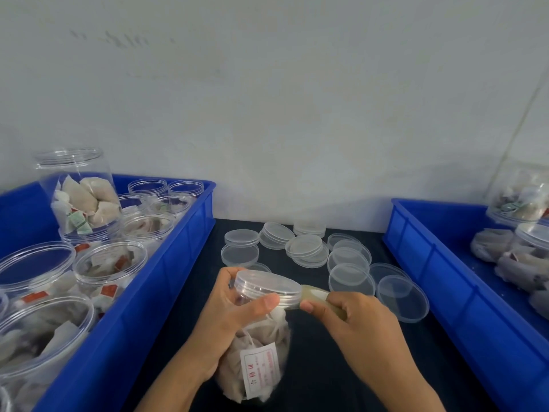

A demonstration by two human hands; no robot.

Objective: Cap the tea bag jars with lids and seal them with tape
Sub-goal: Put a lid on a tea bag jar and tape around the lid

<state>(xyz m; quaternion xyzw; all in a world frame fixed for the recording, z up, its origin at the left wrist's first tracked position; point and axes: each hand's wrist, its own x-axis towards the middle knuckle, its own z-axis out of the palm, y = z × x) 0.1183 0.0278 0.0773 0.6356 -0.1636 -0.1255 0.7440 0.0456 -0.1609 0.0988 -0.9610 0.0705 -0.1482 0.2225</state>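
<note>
Between the two blue bins, over the dark surface, the left hand is gripping the capped tea bag jar, tilted, steadying its lid. The right hand is pinching a tape strip against the lid's rim, apparently to seal it.

- Soft, even, fairly bright light with a cool cast falls across the pale grey wall.
- Shadows stay faint and diffuse on the dark tabletop.
- Small glints mark the stacked clear plastic lids.
- Wide-angle distortion bends the blue plastic crates outward.
- Edges look smeared; detail is soft overall.
</note>
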